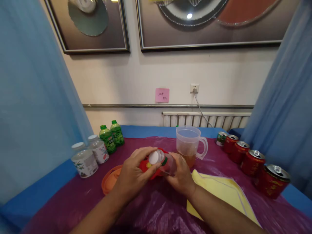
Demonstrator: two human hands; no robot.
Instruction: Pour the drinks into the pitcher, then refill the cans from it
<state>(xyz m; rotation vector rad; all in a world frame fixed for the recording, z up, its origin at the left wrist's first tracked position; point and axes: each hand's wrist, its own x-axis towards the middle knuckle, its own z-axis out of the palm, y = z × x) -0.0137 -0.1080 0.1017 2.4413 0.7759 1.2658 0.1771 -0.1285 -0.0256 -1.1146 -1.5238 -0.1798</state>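
A clear bottle (170, 165) with a white cap (155, 157) is held tilted over the middle of the table, its cap toward the left. My right hand (181, 175) is wrapped round the bottle's body. My left hand (136, 172) has the white cap between thumb and fingers; whether the cap is loose on the neck I cannot tell. A red object (145, 165) with a yellow spot lies behind the hands, mostly hidden. Beside my left wrist is an orange item (110, 178), partly covered by the hand. A plastic measuring jug (188, 139) with brown liquid stands just behind my right hand.
Two lidded jars (84, 162) and two green bottles (107, 139) stand at the left. Several cans (252, 162) line the right side. A folded yellow cloth (219, 191) lies under my right forearm. Purple plastic sheeting (156, 208) covers the table; blue curtains (36, 97) flank it.
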